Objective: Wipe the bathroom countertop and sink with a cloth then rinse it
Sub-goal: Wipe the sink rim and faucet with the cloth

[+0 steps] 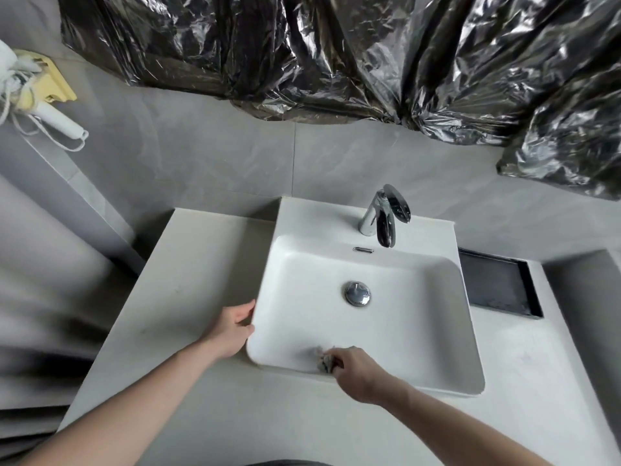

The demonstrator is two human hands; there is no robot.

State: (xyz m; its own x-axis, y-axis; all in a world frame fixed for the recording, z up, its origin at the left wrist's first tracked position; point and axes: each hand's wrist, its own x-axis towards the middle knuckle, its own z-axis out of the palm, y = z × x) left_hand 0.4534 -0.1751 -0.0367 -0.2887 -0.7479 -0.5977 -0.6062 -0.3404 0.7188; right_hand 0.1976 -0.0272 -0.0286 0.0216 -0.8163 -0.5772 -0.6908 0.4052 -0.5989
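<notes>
Low in the frame, just right of centre, the right hand [356, 371] has its fingers curled tight around a crumpled grey cloth [324, 359], which bunches out from the fingertips toward the left and presses against the inner front wall of the white sink [420, 331]. At centre left, the left hand [235, 326] holds nothing, fingers loosely spread against the sink's outer left rim, above the pale countertop [188, 280]
</notes>
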